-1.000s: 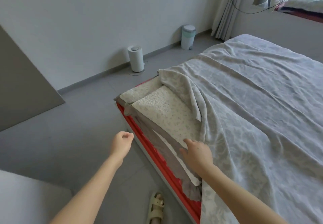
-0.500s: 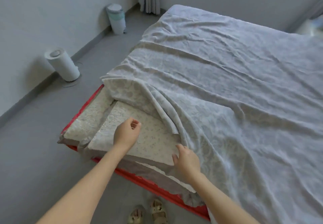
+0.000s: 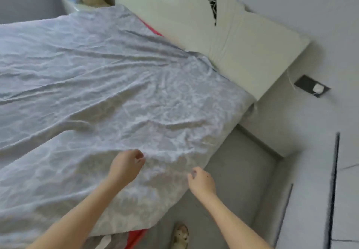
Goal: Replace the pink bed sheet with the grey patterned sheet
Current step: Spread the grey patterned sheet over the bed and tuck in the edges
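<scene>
The grey patterned sheet [image 3: 101, 85] lies wrinkled over the whole bed and hangs over the near side. A thin pink-red strip [image 3: 150, 28] shows between it and the headboard. My left hand [image 3: 125, 166] hovers low over the sheet near the side edge, fingers loosely curled, with nothing visibly in it. Right at the sheet's hanging edge, my right hand [image 3: 202, 181] is curled and seems to pinch the cloth. The picture is blurred by motion.
A cream padded headboard [image 3: 233, 44] runs along the bed's far right end. Red bed base [image 3: 136, 238] peeks out under the sheet at the bottom. A sandalled foot [image 3: 180, 233] stands on the grey floor [image 3: 239, 180]. A wall socket [image 3: 311, 86] and a bedside table [image 3: 77, 5] are in view.
The view has swung from the bed's foot corner to the headboard end. Both hands left the bare mattress corner; the right hand changed from flat on the sheet to curled at its side edge.
</scene>
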The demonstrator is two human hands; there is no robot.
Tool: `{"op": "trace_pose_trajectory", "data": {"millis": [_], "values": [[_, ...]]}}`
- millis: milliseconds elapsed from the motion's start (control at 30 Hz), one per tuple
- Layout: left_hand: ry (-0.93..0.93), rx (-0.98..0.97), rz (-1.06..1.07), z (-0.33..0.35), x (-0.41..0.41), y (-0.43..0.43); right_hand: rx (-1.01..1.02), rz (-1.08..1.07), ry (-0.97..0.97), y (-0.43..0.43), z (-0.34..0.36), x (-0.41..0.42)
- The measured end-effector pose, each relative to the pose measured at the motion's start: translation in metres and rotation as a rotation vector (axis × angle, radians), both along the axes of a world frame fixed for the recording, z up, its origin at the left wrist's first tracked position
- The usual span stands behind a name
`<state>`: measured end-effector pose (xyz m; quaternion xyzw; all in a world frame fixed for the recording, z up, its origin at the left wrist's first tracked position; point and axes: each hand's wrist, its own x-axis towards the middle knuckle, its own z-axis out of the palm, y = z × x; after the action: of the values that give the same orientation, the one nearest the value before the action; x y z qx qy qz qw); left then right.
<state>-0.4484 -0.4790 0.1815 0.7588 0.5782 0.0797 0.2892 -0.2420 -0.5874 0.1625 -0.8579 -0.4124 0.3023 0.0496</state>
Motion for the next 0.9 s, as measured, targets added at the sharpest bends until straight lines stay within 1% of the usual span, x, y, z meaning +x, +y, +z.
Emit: {"op": "trace_pose_trajectory", "data": {"millis": [33, 67, 100, 133, 167, 300, 467, 533, 567, 667, 767, 833, 900], "values": [[0.049, 0.014, -0.09, -0.003, 0.033, 0.009, 0.0, -0.071, 0.005, -0.001, 0.001, 0.032], [0.065, 0.006, -0.126, -0.004, 0.05, 0.011, -0.002, -0.102, -0.004, -0.002, 0.001, 0.05], [0.098, 0.02, -0.191, -0.009, 0.092, 0.023, -0.003, -0.168, 0.003, 0.002, -0.001, 0.089], [0.093, 0.001, -0.203, -0.01, 0.109, 0.027, 0.0, -0.194, 0.0, 0.005, 0.0, 0.107], [0.113, 0.002, -0.244, -0.015, 0.146, 0.04, 0.007, -0.251, 0.01, 0.013, -0.005, 0.143], [0.149, -0.03, -0.3, -0.038, 0.267, 0.085, 0.051, -0.411, 0.039, 0.049, -0.03, 0.249], [0.188, -0.11, -0.329, -0.089, 0.407, 0.139, 0.023, -0.496, 0.134, 0.093, -0.083, 0.358], [0.214, -0.129, -0.34, -0.111, 0.446, 0.16, -0.01, -0.507, 0.177, 0.116, -0.108, 0.386], [0.241, -0.138, -0.364, -0.132, 0.472, 0.176, -0.021, -0.537, 0.23, 0.133, -0.131, 0.406], [0.26, -0.102, -0.428, -0.162, 0.509, 0.21, -0.023, -0.568, 0.344, 0.17, -0.161, 0.427], [0.315, -0.017, -0.528, -0.198, 0.558, 0.254, 0.006, -0.686, 0.479, 0.215, -0.2, 0.456], [0.335, 0.015, -0.613, -0.218, 0.588, 0.282, 0.079, -0.822, 0.588, 0.243, -0.219, 0.474], [0.379, 0.019, -0.733, -0.244, 0.619, 0.308, 0.085, -0.894, 0.62, 0.27, -0.245, 0.49]]}}
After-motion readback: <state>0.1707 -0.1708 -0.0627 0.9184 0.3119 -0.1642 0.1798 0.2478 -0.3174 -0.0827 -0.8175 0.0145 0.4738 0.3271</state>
